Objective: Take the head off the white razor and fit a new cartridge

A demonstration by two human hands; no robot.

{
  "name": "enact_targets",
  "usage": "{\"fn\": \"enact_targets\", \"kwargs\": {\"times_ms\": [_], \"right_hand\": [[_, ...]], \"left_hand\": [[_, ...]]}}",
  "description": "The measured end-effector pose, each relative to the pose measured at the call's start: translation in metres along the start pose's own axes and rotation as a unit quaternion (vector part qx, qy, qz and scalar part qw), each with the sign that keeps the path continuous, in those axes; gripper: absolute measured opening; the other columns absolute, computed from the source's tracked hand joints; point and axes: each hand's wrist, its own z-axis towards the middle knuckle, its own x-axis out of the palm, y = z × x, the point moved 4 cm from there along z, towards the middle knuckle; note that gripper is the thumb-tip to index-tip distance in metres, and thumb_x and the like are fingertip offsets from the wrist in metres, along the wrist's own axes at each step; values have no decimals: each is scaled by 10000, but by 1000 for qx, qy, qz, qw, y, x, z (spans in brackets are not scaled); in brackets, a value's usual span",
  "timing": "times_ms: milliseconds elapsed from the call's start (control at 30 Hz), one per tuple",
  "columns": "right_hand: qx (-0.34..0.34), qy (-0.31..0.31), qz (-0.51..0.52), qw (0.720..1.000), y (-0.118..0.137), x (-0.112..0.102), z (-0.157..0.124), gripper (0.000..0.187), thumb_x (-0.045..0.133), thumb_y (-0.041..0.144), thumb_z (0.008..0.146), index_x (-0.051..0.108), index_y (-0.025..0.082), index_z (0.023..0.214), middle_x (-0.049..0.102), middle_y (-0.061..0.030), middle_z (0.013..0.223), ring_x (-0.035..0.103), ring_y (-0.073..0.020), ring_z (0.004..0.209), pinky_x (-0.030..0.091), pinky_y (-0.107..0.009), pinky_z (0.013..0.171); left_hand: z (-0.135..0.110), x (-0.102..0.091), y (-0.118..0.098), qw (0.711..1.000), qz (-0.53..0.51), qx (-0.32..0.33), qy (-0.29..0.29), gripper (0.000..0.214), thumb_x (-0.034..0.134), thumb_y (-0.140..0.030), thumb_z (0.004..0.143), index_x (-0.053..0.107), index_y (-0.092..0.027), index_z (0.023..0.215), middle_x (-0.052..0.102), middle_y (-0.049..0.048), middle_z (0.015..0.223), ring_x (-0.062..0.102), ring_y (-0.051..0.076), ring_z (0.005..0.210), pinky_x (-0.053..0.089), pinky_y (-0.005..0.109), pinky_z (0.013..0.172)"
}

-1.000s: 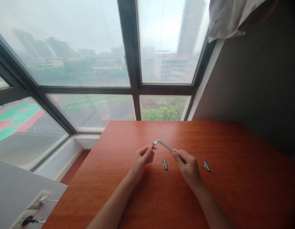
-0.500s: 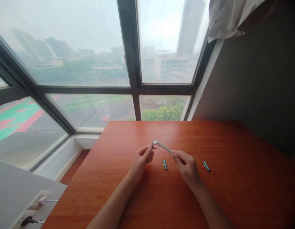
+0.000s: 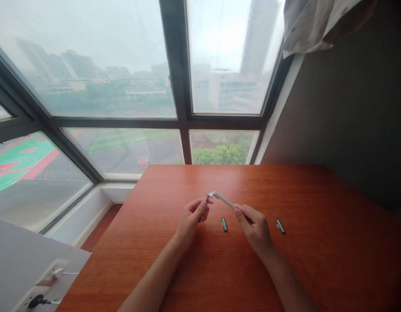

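Observation:
A pale razor handle [image 3: 224, 199] is raised a little over the red-brown table [image 3: 317, 260], its metal head end pointing left. My right hand [image 3: 255, 228] is closed round the handle's lower end. My left hand [image 3: 193, 217] pinches a small dark piece at the razor's head. One green-and-black blade cartridge [image 3: 224, 224] lies on the table between my hands. A second cartridge [image 3: 280, 226] lies to the right of my right hand.
A large window [image 3: 174, 86] with dark frames rises beyond the table's far edge. A dark wall [image 3: 350, 108] runs along the right, with cloth [image 3: 317, 21] hanging at the top. At lower left a white surface holds a power strip [image 3: 41, 290] with plugs.
The razor's head end has lifted and shifted very slightly; both hands stay in place with the same grip.

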Motion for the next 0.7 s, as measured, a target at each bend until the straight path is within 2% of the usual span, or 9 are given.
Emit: {"fn": "enact_targets", "kwargs": {"times_ms": [233, 433, 700], "right_hand": [[-6, 16, 6, 1000, 0, 2, -1, 304, 472, 351, 920, 704, 155, 939, 613, -36, 718, 558, -160, 635, 401, -244, 566], [3, -6, -11, 1000, -2, 0, 0, 286, 481, 335, 920, 702, 154, 920, 587, -27, 683, 537, -155, 614, 382, -246, 561], [-1, 7, 2, 1000, -2, 3, 0, 282, 479, 335, 922, 697, 156, 933, 582, -24, 694, 535, -152, 622, 378, -244, 565]], "left_hand": [[-1, 0, 0, 1000, -3, 5, 2, 369, 615, -470, 803, 673, -132, 937, 410, -31, 578, 348, 87, 526, 252, 234, 509], [0, 0, 1, 1000, -5, 12, 4, 346, 593, -441, 832, 667, -121, 940, 403, -33, 574, 334, 82, 527, 238, 231, 504], [1, -2, 4, 1000, -7, 15, 6, 320, 586, -419, 844, 666, -126, 944, 394, -37, 575, 329, 82, 530, 233, 232, 510]]}}
